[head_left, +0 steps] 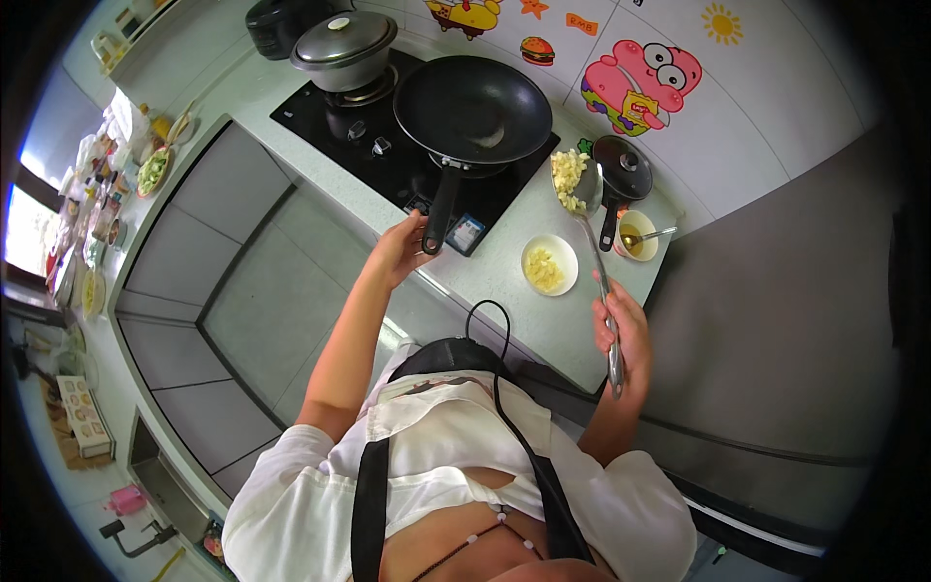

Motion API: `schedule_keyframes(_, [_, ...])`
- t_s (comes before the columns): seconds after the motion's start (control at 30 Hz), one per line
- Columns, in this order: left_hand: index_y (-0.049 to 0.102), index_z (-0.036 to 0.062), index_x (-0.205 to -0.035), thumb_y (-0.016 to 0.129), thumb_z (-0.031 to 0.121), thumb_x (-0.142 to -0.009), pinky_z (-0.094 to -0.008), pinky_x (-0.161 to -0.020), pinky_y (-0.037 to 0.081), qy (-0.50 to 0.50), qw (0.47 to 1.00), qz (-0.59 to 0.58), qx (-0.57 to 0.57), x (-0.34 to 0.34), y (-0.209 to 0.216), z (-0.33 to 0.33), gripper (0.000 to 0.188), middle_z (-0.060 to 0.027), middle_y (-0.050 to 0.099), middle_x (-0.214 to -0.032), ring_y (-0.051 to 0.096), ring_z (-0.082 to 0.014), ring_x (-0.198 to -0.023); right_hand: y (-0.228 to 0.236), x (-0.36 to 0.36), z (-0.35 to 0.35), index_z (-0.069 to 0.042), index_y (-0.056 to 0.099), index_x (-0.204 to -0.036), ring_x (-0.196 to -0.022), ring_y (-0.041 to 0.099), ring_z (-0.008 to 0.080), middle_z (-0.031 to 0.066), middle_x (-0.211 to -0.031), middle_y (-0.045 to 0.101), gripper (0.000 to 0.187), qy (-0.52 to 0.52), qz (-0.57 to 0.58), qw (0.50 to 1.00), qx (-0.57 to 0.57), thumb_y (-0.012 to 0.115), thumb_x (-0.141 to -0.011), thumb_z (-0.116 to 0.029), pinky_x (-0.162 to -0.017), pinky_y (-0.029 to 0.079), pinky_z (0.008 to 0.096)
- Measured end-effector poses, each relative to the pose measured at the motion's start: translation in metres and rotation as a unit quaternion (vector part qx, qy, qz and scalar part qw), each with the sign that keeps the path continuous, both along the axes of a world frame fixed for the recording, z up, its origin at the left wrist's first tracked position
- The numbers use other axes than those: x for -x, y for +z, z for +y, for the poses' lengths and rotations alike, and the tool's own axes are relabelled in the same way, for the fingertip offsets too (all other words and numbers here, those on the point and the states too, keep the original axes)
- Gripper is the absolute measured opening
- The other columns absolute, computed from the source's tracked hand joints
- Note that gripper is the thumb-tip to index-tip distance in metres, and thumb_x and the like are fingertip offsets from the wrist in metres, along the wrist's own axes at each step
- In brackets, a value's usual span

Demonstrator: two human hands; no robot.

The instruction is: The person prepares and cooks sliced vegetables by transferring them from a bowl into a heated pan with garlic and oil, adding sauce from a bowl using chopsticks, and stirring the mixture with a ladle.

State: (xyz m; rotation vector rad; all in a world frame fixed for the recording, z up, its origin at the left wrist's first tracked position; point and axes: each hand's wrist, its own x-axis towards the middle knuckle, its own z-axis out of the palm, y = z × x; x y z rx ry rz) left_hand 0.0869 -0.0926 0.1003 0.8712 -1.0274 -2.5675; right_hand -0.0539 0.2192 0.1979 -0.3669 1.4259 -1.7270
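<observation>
My left hand (400,250) is at the handle end of a black wok (465,107), its fingers curled against the handle. The wok sits on the right side of the black cooktop, with no food visible inside. My right hand (626,330) is wrapped round the long handle of a metal ladle (591,194). Pale yellow chopped pieces (569,173) fill the left part of the ladle's bowl, which is over the counter right of the cooktop. Just left of the ladle's handle stands a white bowl (529,278) with chopped yellowish bits in it.
A lidded grey pot (349,73) stands on the back left burner. Right of the ladle are a small black lidded pan (630,179) and a small bowl (648,254) of yellow liquid with a spoon. A dark grey cabinet (776,310) borders the counter (504,310) on the right.
</observation>
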Motion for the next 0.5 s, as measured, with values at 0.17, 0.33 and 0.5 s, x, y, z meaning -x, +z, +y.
schedule_keyframes(0.17, [0.050,0.0031,-0.106,0.045,0.038,-0.089,-0.0294,-0.055,0.052,-0.046,0.998,-0.033,-0.039,0.037,0.001,-0.006,0.039,-0.0102,0.059,-0.085,0.061,-0.0185,-0.069,-0.005,-0.003,-0.002,-0.001,0.035,-0.127,-0.041,0.036,0.0022,-0.0014,-0.069,0.043,0.043,-0.024,-0.012,0.999,0.016,0.043,-0.090,-0.022,-0.035,0.031,0.0168])
schedule_keyframes(0.33, [0.047,0.0044,-0.084,0.061,0.021,-0.083,-0.0208,-0.036,0.032,-0.044,0.996,-0.060,0.050,0.048,0.015,0.003,0.022,-0.0015,0.047,-0.063,0.040,-0.0078,-0.045,-0.006,-0.014,-0.010,-0.002,0.036,-0.127,-0.041,0.037,0.0037,-0.0008,-0.068,0.043,0.042,-0.062,-0.030,0.997,0.018,0.043,-0.089,-0.021,-0.036,0.032,0.0185])
schedule_keyframes(0.5, [0.046,0.0037,-0.077,0.063,0.011,-0.077,-0.0208,-0.034,0.031,-0.067,0.985,-0.092,0.128,0.041,0.018,-0.003,0.018,-0.0011,0.045,-0.057,0.038,-0.0071,-0.039,0.001,-0.021,-0.016,-0.002,0.036,-0.127,-0.040,0.036,0.0033,-0.0008,-0.069,0.043,0.042,-0.079,-0.033,0.996,0.021,0.041,-0.090,-0.019,-0.036,0.031,0.0183])
